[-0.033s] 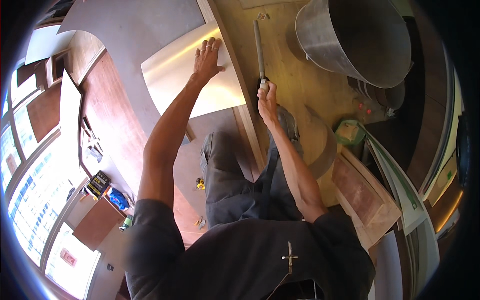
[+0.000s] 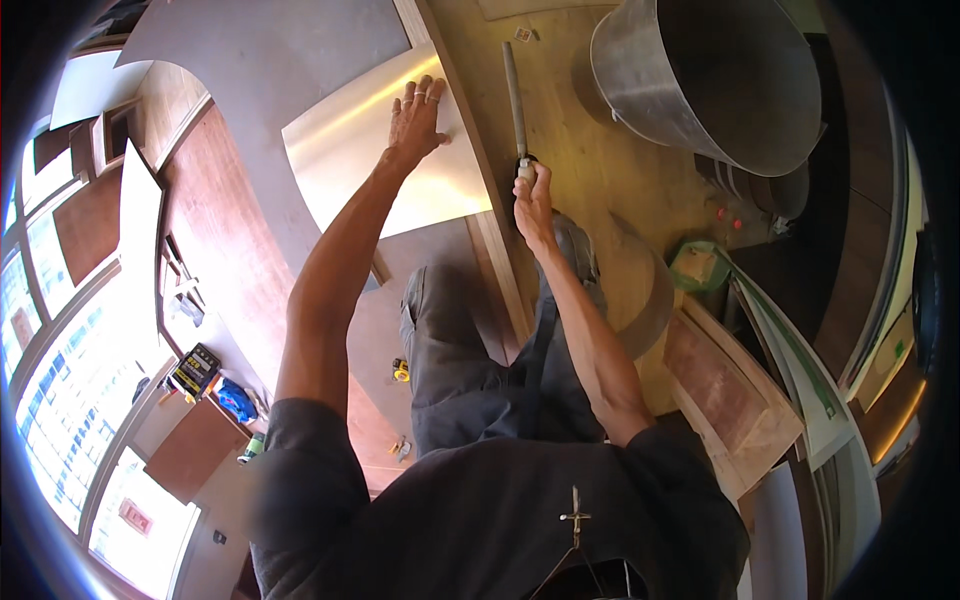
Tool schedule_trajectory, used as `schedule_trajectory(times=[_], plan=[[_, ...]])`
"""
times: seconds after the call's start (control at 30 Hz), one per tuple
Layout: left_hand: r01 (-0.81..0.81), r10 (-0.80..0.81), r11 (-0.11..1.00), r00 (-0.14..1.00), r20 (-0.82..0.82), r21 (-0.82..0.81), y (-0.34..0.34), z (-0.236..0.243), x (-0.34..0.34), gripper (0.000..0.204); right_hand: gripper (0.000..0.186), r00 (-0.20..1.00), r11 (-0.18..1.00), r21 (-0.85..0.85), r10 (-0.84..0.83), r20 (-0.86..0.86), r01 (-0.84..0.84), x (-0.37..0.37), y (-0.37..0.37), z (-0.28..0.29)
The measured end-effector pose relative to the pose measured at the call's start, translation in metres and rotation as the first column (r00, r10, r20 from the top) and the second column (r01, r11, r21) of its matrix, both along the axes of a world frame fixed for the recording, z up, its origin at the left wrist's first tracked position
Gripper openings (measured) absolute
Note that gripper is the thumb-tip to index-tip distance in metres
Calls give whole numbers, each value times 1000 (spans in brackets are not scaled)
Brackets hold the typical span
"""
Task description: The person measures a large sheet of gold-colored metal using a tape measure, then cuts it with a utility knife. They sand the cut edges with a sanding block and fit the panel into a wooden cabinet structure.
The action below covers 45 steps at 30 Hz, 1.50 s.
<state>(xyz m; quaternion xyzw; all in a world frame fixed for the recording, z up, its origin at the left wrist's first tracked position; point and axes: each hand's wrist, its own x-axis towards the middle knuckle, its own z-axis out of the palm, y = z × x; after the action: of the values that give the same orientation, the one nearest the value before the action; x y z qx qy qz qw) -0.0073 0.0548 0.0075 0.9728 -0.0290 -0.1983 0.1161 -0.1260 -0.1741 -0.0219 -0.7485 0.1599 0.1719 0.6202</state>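
A shiny gold-toned metal sheet lies on a grey-brown board and reaches its right edge. My left hand is spread flat on the sheet, fingers apart and pointing away from me, rings on some fingers. To the right, just past the board's edge, my right hand is wrapped round the pale handle of a long grey file. The file points away from me and tilts a little left, apart from the sheet in this view. My palm hides part of the handle.
A large curved metal drum stands at the far right. Wooden panels lean at the right. A yellow tape measure and pliers lie left of my legs. A black-and-yellow box sits near the windows.
The file's far end has shifted slightly to the left. My left hand and the metal sheet stay where they were.
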Motion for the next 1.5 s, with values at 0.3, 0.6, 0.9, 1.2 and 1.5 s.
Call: schedule_trajectory(times=[0.3, 0.6, 0.9, 1.2, 1.5], plan=[[133, -132, 991, 984, 116, 0, 16, -45, -3, 110, 38, 999, 998, -70, -7, -45, 4, -19, 9, 0], [97, -99, 995, 983, -156, -20, -4, -24, 0, 134, 41, 993, 967, -247, -87, -82, 64, -62, -4, -12], [146, -148, 988, 988, 33, 56, 4, -39, -2, 120, 44, 968, 921, -385, -149, -203, 60, -58, 45, 3], [151, -151, 986, 988, -17, 69, 0, -32, 0, 111, 49, 954, 876, -479, -183, -237, 49, -54, 39, 2], [130, -129, 991, 991, -31, 31, -8, -17, 2, 111, 37, 953, 818, -553, -271, -133, 155, -44, 62, 25]])
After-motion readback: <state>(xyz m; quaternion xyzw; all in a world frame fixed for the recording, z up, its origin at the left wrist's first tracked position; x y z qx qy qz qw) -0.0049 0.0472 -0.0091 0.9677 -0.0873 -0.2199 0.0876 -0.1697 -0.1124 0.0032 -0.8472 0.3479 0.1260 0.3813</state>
